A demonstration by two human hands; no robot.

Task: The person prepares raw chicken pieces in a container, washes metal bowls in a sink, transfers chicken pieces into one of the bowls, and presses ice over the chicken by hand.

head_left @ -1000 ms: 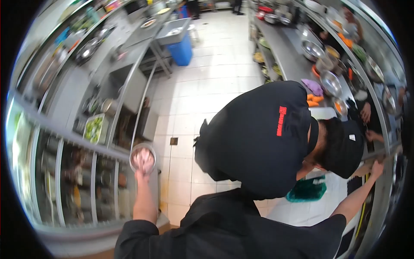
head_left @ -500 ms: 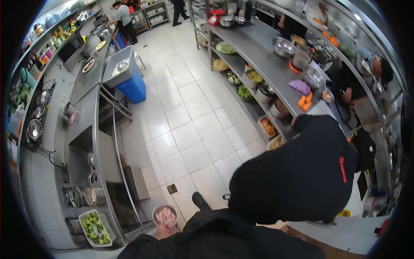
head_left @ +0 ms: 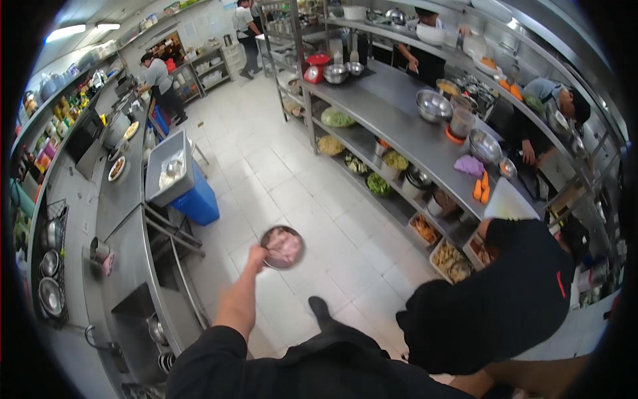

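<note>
My left hand (head_left: 257, 257) is closed on the near-left rim of a round metal bowl (head_left: 301, 258), my arm stretched forward over the floor. Pale pink pieces of what looks like raw meat (head_left: 284, 245) lie inside the bowl. Which fingers press on the rim is hard to make out, as the hand is small and slightly blurred. My right hand does not show; only a bit of bare arm appears at the bottom edge, near my dark sleeve.
A co-worker in black (head_left: 485, 299) bends over the shelves close on my right. The steel counter (head_left: 372, 90) holds bowls, carrots (head_left: 481, 189) and a scale (head_left: 316, 68). Ahead to the left stands a grey tub (head_left: 166, 156) on a blue bin (head_left: 199, 203). A sink (head_left: 136, 326) is at left.
My left hand has carried the bowl of meat forward and up from low beside the sink counter. My view has tilted up, and the co-worker at right appears lower.
</note>
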